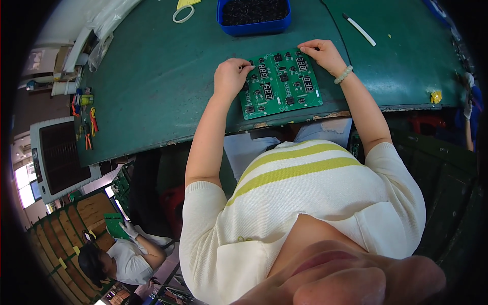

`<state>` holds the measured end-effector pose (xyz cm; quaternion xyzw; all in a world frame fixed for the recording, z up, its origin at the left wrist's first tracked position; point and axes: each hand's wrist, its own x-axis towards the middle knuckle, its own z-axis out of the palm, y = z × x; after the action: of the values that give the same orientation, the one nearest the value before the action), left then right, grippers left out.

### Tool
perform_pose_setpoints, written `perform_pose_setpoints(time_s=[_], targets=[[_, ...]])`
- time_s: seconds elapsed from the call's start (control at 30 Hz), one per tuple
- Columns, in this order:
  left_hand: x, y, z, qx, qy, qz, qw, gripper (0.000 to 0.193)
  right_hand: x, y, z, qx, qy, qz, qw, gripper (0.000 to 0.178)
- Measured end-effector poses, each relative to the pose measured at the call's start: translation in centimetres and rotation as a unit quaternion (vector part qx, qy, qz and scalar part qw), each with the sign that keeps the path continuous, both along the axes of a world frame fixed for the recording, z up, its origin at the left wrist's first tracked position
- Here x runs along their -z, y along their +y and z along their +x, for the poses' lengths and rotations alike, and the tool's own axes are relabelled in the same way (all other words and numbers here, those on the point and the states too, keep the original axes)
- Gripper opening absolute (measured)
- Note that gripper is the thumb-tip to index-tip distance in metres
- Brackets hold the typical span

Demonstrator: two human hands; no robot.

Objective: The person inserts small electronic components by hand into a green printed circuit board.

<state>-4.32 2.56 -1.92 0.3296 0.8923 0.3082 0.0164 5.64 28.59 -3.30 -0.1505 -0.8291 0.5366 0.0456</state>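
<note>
A green circuit board panel (278,104) lies flat near the table's front edge, carrying several black-and-white digit displays and small black parts. At its upper left edge my left hand (232,77) is closed in a pinch, fingertips over the board. My right hand (325,57), with a beaded bracelet (343,74) at the wrist, pinches at the board's far right corner. What either set of fingertips holds, if anything, is too small to make out. Beyond the board stands a blue bin (254,28) filled with small black parts.
On the green table (168,96) lie a white tape ring (183,14), a white marker pen (361,30) and a yellow lump (435,96). Hand tools (93,121) hang at the left edge. A gloved person (133,262) holds a green board at lower left.
</note>
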Motion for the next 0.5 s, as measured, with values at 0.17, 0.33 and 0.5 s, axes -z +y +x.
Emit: perform_pose_setpoints(time_s=[0.17, 0.33, 0.5], targets=[[-0.3, -0.3, -0.6, 0.013, -0.066, -0.003, 0.998, 0.014, 1.2, 0.4, 0.0, -0.005, 0.042, -0.03, 0.999, 0.02], [-0.8, 0.3, -0.2, -0.019, -0.072, -0.011, 0.997, 0.014, 1.2, 0.9, -0.3, -0.033, 0.036, -0.002, 0.999, 0.021], [-0.6, 0.3, -0.5, 0.014, -0.048, -0.015, 0.999, 0.016, 0.6, 1.2, -0.1, -0.059, 0.045, -0.024, 0.997, 0.018]])
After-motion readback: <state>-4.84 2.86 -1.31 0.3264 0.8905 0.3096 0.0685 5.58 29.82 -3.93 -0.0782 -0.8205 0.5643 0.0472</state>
